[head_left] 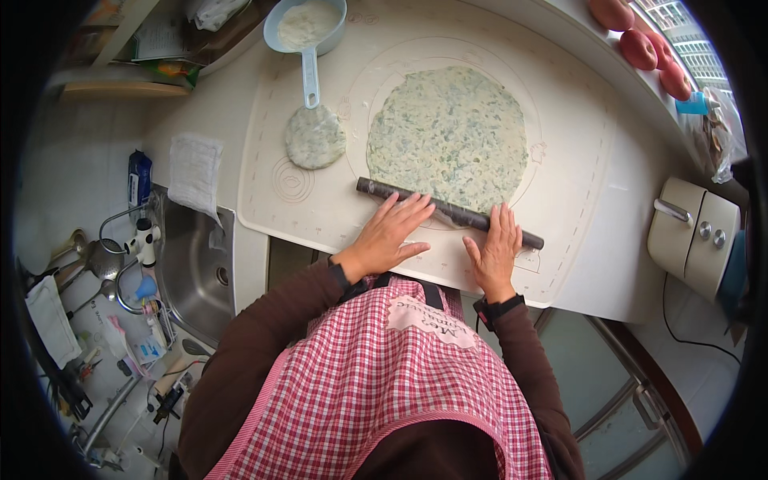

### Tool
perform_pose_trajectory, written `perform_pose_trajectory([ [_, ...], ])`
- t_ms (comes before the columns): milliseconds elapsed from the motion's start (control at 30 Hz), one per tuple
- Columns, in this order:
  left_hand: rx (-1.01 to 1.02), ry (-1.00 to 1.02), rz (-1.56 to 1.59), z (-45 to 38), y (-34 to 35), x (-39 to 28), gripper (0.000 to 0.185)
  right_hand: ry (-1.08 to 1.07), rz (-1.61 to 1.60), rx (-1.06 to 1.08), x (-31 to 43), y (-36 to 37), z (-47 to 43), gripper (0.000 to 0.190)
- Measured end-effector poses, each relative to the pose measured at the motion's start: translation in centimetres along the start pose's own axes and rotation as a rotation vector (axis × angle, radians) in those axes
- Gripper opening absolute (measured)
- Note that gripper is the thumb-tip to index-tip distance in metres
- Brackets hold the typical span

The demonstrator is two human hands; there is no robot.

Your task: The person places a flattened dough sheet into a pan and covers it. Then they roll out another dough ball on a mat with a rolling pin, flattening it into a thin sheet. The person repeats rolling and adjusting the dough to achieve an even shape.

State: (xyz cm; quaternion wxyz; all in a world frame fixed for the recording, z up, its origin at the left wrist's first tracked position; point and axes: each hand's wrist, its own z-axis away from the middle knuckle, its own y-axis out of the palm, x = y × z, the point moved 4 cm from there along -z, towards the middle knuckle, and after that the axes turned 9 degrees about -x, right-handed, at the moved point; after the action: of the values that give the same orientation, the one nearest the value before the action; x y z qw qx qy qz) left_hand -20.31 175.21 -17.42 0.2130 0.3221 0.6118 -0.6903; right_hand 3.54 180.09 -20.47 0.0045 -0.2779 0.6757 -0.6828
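Note:
A large flat round of dough flecked with green lies on a pale printed baking mat. Across its near edge, slanting down to the right, is a dark rolling pin. My left hand rests its outstretched fingers on the pin left of its middle. Near the pin's right end, my right hand lays flat fingers on it. Neither hand wraps around the pin. A smaller, thicker disc of dough sits to the left of the large round. Just beyond that disc is a light-blue handled scoop containing white flour.
At left, a steel sink has a white cloth over its corner. A cream toaster stands at right, its cord trailing down. Several red apples line the windowsill. Kitchen utensils crowd the area beyond the faucet.

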Motion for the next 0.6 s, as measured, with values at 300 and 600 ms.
perform_pose_trajectory([
  [300, -0.159, -0.053, -0.205, 3.1, -4.4, 1.1, 0.074, -0.139, 0.002, 0.095, -3.0, -4.2, 1.7, 0.046],
  [600, -0.280, 0.064, -0.268, -6.6, -2.6, -0.3, 0.081, 0.194, -0.137, -0.053, -1.7, -1.7, -0.8, 0.041],
])
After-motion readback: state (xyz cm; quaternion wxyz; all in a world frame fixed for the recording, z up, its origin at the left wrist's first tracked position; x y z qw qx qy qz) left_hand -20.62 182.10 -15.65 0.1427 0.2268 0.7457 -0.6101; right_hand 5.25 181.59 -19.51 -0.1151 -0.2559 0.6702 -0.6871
